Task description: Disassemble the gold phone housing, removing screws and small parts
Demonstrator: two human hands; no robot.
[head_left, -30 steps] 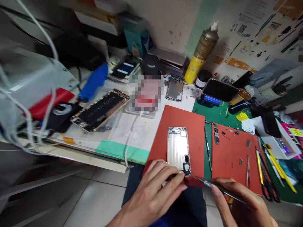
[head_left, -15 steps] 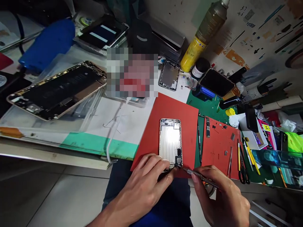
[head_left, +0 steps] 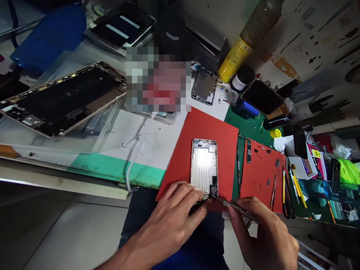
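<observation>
An opened phone housing (head_left: 203, 165) with a shiny, bare metal inside lies on a red mat (head_left: 216, 129). A black part (head_left: 213, 186) sits in its lower right corner. My left hand (head_left: 180, 213) grips the lower end of the housing, with the thumb and fingers at its near edge. In my right hand (head_left: 261, 228) is a thin metal tool (head_left: 231, 205), held like a pen. Its tip touches or is very near the bottom edge of the housing, by the black part.
A second red mat (head_left: 260, 191) holds small parts, tweezers and scissors at the right. A large opened phone (head_left: 64, 99) lies on a plastic box at the left. A spray can (head_left: 239, 52) stands behind, and a white cable (head_left: 136, 152) crosses the table.
The whole view has shifted slightly. Both hands keep nearly the same hold, and the tool tip stays at the lower edge of the housing.
</observation>
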